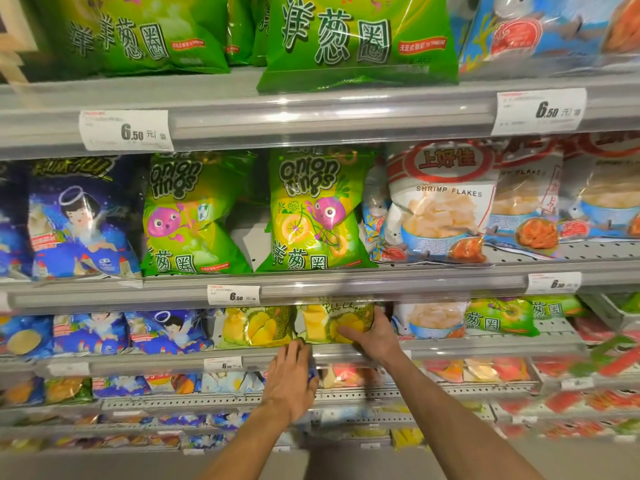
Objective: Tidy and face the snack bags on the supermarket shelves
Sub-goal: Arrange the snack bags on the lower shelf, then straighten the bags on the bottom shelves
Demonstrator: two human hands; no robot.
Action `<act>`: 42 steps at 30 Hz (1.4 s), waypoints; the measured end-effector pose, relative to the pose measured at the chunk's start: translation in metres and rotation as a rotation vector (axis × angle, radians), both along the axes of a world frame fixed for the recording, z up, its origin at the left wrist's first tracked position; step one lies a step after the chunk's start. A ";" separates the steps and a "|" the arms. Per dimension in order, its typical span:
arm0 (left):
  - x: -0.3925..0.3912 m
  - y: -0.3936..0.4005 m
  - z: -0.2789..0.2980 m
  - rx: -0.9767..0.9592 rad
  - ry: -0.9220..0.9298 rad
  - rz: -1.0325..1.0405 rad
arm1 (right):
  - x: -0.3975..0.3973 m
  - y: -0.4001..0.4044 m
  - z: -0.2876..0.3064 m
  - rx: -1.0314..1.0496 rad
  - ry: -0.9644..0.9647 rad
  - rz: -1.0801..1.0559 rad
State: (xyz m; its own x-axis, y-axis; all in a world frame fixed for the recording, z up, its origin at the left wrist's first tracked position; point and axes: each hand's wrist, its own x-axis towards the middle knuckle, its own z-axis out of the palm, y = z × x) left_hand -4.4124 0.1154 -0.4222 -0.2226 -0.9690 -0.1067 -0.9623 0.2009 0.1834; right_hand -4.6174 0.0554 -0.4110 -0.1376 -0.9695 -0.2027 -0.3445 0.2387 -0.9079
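Yellow durian chip bag (334,318) on the shelf (450,348), right hand (372,336) gripping it, left hand (291,382) relaxed.

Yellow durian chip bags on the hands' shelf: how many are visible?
2. One durian chip bag stands left of the gap; the other durian bag is gripped by the right hand. More may be hidden behind.

Price tags (126,130): white, clipped along the shelf rails, several reading 6.50.
Rails (311,121): clear plastic strips, glossy.
Shelf deck (571,251): grey, perforated.
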 end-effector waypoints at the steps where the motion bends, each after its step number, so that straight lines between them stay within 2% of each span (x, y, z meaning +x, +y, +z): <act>1: 0.000 -0.001 0.001 0.007 0.012 0.007 | 0.000 0.004 0.000 -0.013 0.017 0.005; 5: -0.003 -0.002 0.007 0.010 0.103 0.063 | -0.007 0.027 0.000 -0.078 0.051 0.009; 12: -0.040 0.040 0.013 -0.057 0.581 0.304 | -0.036 0.091 -0.001 -0.091 -0.010 -0.028; 18: -0.078 0.098 -0.004 0.020 0.803 0.495 | -0.081 0.155 -0.006 -0.030 -0.126 -0.197; 24: -0.107 0.138 -0.021 0.081 0.864 0.582 | -0.117 0.194 -0.024 0.019 -0.124 -0.265; 29: -0.114 0.143 -0.036 0.119 0.921 0.633 | -0.126 0.200 -0.043 0.043 -0.091 -0.241; 38: -0.090 0.080 -0.101 0.131 0.936 0.689 | -0.123 0.146 -0.114 -0.013 0.003 -0.300; 42: -0.088 0.051 -0.136 0.052 0.932 0.657 | -0.121 0.114 -0.155 -0.087 0.039 -0.302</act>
State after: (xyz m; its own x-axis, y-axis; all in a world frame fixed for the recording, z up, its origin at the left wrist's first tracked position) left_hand -4.4999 0.1661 -0.5585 0.3128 -0.9265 -0.2091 -0.3637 -0.3202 0.8747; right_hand -4.7385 0.1695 -0.5656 -0.4283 -0.8969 -0.1096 -0.3052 0.2578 -0.9167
